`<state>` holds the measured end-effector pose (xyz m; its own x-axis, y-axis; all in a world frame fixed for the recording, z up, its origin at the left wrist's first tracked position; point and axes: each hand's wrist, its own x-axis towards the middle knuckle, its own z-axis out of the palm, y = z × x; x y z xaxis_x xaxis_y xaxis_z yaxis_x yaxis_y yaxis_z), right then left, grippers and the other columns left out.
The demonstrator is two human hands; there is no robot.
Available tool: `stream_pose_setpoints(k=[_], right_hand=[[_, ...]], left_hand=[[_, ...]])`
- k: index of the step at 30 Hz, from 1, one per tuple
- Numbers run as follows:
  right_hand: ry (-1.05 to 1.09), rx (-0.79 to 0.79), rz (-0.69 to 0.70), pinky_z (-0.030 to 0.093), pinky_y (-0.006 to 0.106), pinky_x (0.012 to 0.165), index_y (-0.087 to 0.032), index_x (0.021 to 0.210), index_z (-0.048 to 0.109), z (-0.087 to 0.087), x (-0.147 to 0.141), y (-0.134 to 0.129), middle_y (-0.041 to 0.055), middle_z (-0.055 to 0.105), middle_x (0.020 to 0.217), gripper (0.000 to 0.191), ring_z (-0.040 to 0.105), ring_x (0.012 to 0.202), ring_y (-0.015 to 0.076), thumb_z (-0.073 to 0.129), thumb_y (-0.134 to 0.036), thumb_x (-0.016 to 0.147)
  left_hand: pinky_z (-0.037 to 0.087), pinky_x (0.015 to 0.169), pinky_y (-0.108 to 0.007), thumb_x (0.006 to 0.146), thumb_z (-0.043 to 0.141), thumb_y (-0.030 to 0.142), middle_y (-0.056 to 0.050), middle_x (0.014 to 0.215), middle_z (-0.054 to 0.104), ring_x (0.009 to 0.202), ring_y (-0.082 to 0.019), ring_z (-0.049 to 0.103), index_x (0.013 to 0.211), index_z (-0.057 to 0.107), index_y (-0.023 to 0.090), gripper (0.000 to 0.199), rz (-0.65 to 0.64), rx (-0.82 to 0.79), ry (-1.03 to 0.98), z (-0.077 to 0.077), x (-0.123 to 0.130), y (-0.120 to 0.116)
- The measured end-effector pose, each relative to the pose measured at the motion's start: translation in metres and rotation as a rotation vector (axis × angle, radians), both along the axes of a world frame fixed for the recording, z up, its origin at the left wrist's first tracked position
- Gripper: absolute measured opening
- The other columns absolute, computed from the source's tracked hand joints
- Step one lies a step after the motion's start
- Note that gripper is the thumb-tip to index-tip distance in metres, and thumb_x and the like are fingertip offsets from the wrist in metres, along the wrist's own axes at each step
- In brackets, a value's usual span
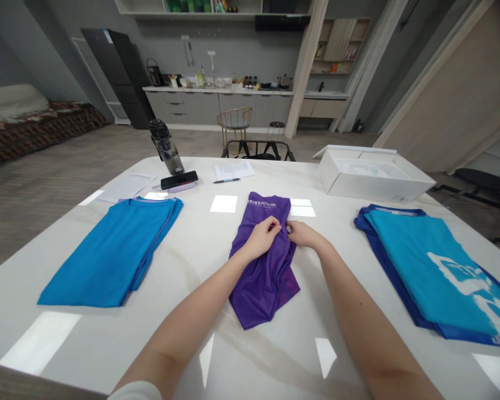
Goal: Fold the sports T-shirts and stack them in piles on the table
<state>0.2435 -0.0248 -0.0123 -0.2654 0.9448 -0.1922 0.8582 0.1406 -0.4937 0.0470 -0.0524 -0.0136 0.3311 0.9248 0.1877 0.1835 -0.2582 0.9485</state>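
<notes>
A purple jersey (263, 289) lies bunched on the white table (58, 266), with white print near its far end. My left hand (263, 238) pinches the fabric at its middle. My right hand (302, 234) meets it from the right, its fingertips gripping the jersey's edge close to my left fingers. To the left lies a folded bright blue shirt (112, 255). A folded turquoise-and-blue shirt (433, 272) with a white print lies to the right, out of reach of either hand's fingers.
Toward the far edge stand a water bottle (166, 147), a phone (179, 180), a sheet of paper (234, 170) with a pen (226, 180), and an open white box (375, 178). A black chair (258, 150) stands behind the table.
</notes>
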Motion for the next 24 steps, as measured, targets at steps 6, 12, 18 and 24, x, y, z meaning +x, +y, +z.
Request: stream_pose_setpoints(k=[6,12,18,24], right_hand=[[0.155,0.163,0.097,0.051,0.033,0.081,-0.018,0.091,0.071,-0.010,-0.027,-0.008,0.0129,0.077,0.100,0.010,0.070,0.094,0.0298,0.065,-0.020,0.083],[0.456,0.142,0.109,0.056,0.038,0.089,-0.020,0.104,0.073,-0.013,-0.038,-0.012,0.0074,0.077,0.101,0.023,0.068,0.099,0.0292,0.068,-0.024,0.082],[0.445,0.119,0.054,0.054,0.035,0.082,-0.019,0.086,0.073,-0.005,-0.040,-0.011,0.0056,0.074,0.081,0.008,0.066,0.086,0.0265,0.069,-0.019,0.079],[0.072,-0.011,-0.119,0.043,0.028,0.064,-0.020,0.068,0.063,0.010,-0.008,-0.003,0.0030,0.066,0.069,0.014,0.062,0.070,0.0198,0.075,-0.022,0.076]], left_hand=[[0.047,0.079,-0.025,0.090,0.065,0.045,0.003,0.085,0.059,0.080,-0.013,0.056,0.092,0.056,0.022,0.025,0.020,-0.227,-0.297,0.010,-0.009,0.006],[0.049,0.079,-0.024,0.082,0.073,0.053,0.004,0.085,0.056,0.078,-0.012,0.055,0.092,0.052,0.023,0.038,-0.003,-0.350,-0.526,0.011,-0.005,-0.003],[0.048,0.077,-0.024,0.082,0.074,0.050,0.003,0.084,0.055,0.078,-0.012,0.055,0.095,0.053,0.023,0.036,0.004,-0.361,-0.577,0.009,0.004,-0.006],[0.052,0.086,-0.030,0.092,0.058,0.048,-0.001,0.099,0.063,0.091,-0.015,0.063,0.090,0.046,0.024,0.027,0.318,-0.193,-0.513,0.030,-0.041,0.021]])
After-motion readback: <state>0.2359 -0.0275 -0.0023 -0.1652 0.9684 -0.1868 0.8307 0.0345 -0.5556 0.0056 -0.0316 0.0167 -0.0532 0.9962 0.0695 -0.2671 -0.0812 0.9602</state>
